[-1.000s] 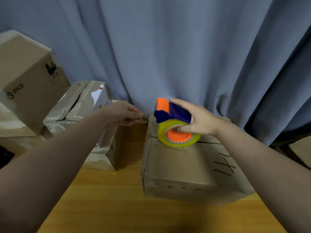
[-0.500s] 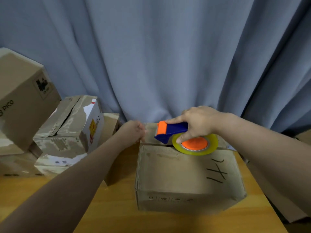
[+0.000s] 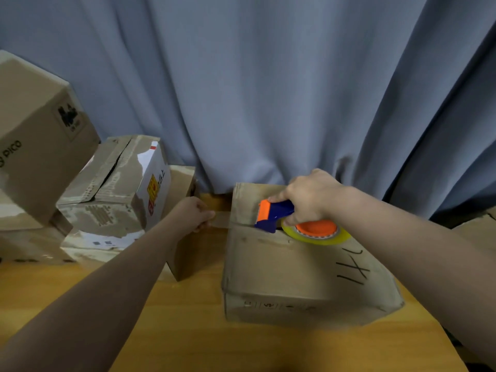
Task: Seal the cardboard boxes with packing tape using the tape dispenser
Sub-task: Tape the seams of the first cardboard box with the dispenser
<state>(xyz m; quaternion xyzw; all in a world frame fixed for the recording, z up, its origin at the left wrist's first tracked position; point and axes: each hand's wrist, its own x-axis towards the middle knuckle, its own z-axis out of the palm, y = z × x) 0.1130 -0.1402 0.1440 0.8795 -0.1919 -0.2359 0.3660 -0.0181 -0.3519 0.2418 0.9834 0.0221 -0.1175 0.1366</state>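
Note:
A brown cardboard box (image 3: 290,267) with black marker strokes on its top sits on the wooden table (image 3: 188,331). My right hand (image 3: 308,197) grips a tape dispenser (image 3: 290,221), blue and orange with a yellowish tape roll, lying flat on the box's top seam. My left hand (image 3: 196,213) pinches the free end of the tape strip (image 3: 221,220) just past the box's left edge, with the strip stretched between hand and dispenser.
Several worn cardboard boxes (image 3: 115,189) are stacked at the left, a large one (image 3: 35,135) leaning above them. A blue-grey curtain (image 3: 268,89) hangs directly behind the table. Another cardboard edge (image 3: 480,232) shows at far right.
The dispenser has tipped flat onto the box top and slid right along the seam. My left hand stayed at the box's left edge, holding the tape end.

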